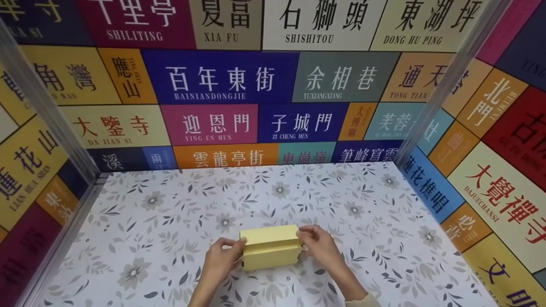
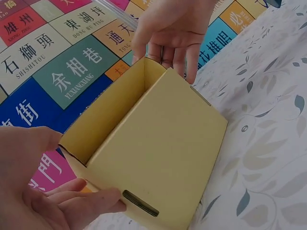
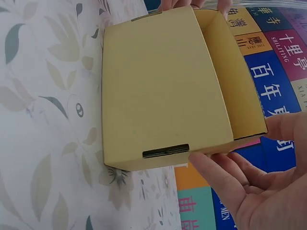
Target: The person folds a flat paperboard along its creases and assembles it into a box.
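A pale yellow cardboard box [image 1: 271, 259] stands on the patterned tabletop between the two hands. Its upright back flap [image 1: 269, 235] rises behind a lower front panel, and a gap runs between the two. Dark slots show at the panel's ends, one such slot [image 2: 140, 203] being near the left hand's fingertip. My left hand [image 1: 222, 258] grips the box's left end, thumb at the back flap and fingers along the side. At the right end, my right hand [image 1: 323, 247] holds the back corner between thumb and fingers. The box's inside bottom is hidden.
White tabletop [image 1: 192, 204] with grey flowers and leaves lies under the box. Panels with coloured blocks of lettering [image 1: 219, 79] stand behind and on both sides. Metal corner posts [image 1: 443, 81] join them at the back.
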Action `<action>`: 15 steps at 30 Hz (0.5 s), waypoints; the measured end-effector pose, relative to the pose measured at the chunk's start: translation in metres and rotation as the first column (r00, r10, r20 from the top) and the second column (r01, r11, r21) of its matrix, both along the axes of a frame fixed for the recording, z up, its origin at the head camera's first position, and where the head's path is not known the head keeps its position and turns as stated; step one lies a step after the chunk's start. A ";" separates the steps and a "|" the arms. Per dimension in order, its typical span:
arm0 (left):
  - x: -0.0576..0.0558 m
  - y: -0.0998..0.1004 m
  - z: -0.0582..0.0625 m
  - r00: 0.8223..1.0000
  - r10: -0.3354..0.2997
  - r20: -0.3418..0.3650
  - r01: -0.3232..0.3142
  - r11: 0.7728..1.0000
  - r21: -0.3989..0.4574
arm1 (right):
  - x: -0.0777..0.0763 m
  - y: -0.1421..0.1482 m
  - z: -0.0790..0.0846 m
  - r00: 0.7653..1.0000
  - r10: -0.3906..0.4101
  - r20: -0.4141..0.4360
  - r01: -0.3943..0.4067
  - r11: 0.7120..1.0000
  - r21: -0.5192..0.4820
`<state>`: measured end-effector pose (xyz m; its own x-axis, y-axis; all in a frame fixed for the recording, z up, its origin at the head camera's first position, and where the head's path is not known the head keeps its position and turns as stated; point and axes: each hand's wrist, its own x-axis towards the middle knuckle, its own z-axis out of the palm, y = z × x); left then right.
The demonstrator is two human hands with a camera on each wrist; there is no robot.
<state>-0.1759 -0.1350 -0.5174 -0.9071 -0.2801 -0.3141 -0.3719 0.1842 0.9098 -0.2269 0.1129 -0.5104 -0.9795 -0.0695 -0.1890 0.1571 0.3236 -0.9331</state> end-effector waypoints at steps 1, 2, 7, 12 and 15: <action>0.000 0.000 -0.001 1.000 0.005 -0.005 -0.005 1.000 0.016 | 0.000 0.001 -0.001 1.000 0.021 -0.013 -0.021 1.000 0.004; 0.001 -0.001 -0.001 1.000 0.010 -0.010 -0.010 0.999 0.031 | 0.000 0.002 -0.002 0.998 0.042 -0.035 -0.042 0.999 0.018; 0.001 -0.002 -0.003 1.000 0.015 -0.009 -0.014 0.996 0.085 | -0.004 0.006 -0.004 0.980 0.151 -0.127 -0.142 0.987 0.076; -0.002 -0.002 -0.002 1.000 -0.008 0.007 0.007 0.997 0.075 | -0.006 0.007 -0.003 0.979 0.178 -0.102 -0.165 0.979 0.124; -0.003 -0.001 -0.003 1.000 -0.020 0.016 0.019 0.999 0.045 | -0.007 0.007 -0.003 0.983 0.172 -0.056 -0.163 0.977 0.138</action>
